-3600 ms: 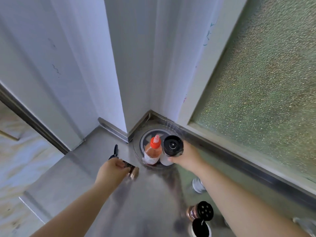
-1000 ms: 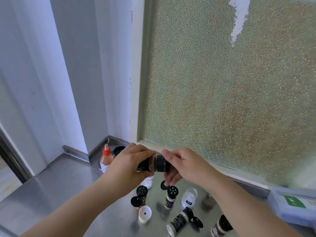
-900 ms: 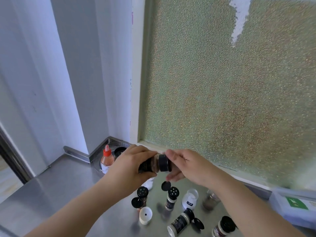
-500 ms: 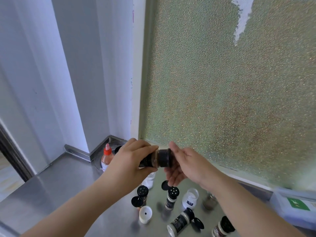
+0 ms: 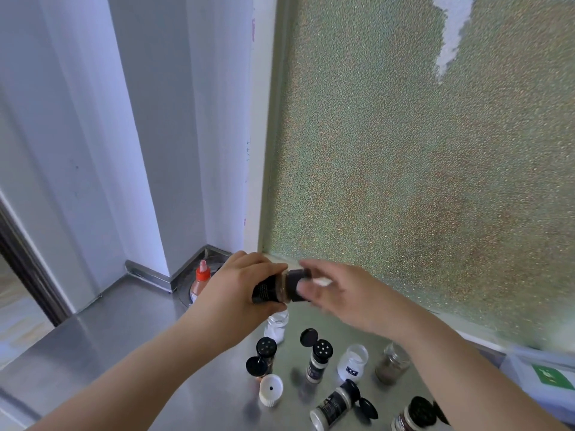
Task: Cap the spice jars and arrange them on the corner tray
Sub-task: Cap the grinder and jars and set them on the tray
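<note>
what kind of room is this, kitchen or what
Most likely a kitchen prep corner: a brushed stainless steel counter set against a pebbled frosted glass window, with small black-capped spice jars scattered on it and an orange-capped squeeze bottle in the corner.

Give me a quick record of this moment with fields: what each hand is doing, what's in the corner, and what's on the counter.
left hand: grips dark-labelled glass spice jar, held sideways above the counter
right hand: blurred, fingers at the jar's black cap
corner tray: orange-capped squeeze bottle stands on it
steel counter: several jars, some with flip lids open; loose white cap; one black-lidded jar lying on its side
</note>
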